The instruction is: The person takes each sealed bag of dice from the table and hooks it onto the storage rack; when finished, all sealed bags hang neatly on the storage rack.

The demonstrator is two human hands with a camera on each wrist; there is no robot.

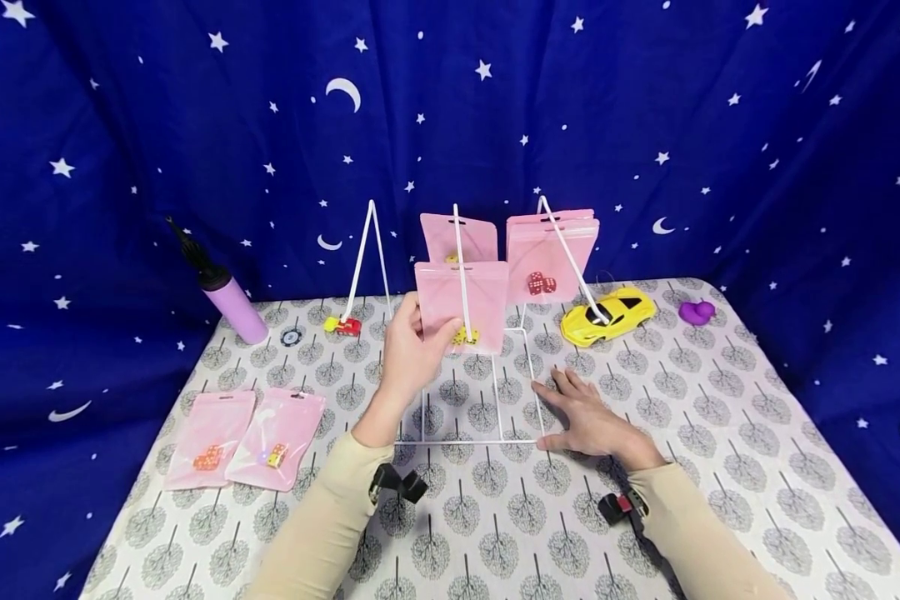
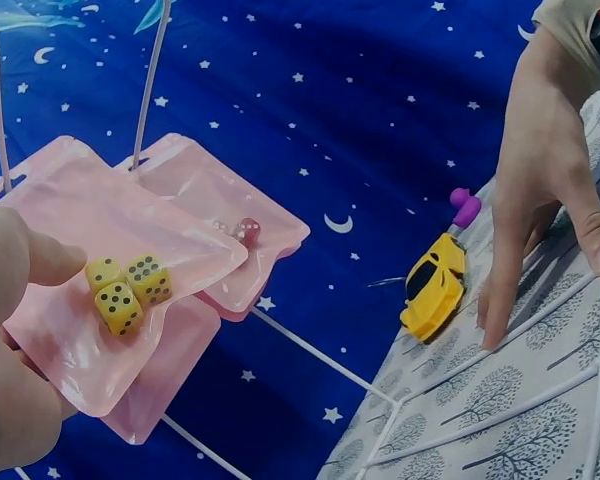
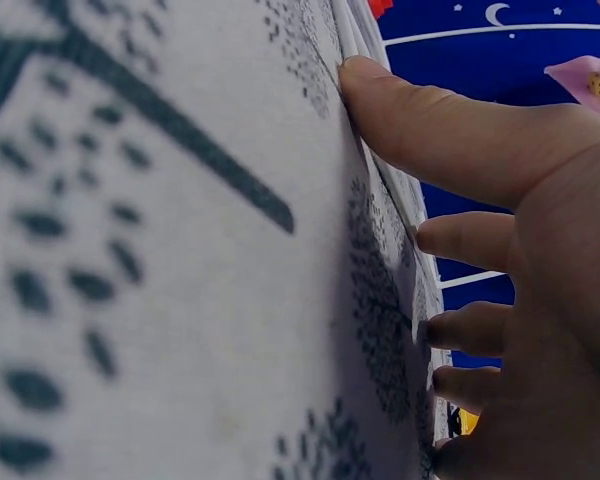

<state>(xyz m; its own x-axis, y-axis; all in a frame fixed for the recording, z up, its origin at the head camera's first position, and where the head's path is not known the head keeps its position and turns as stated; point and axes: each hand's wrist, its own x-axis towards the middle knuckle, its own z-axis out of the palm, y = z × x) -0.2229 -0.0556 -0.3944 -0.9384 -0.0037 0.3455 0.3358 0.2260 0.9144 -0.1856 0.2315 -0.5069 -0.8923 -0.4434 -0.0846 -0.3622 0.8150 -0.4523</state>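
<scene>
ITEM: glossy pink plastic pouch with three yellow dice (image 1: 461,304), at the middle prong of the white wire rack (image 1: 495,392) | LEFT HAND (image 1: 411,354): thumb and fingers pinch its left edge | RIGHT HAND (image 1: 587,417): flat, fingers spread, pressing the rack's near-right base | HANDLING: you likely have a light, limp, slippery film, bottom-weighted by the dice; grip near the top slot.

The desk (image 1: 720,433), under a tree-print cloth, fills the lower frame. At lower left lie two pink dice pouches (image 1: 243,437). Along the back edge: a purple pump (image 1: 228,304), a small red toy car (image 1: 343,325), a yellow toy car (image 1: 607,317), a purple duck (image 1: 696,312). A white wire rack (image 1: 480,400) stands in the middle.
</scene>
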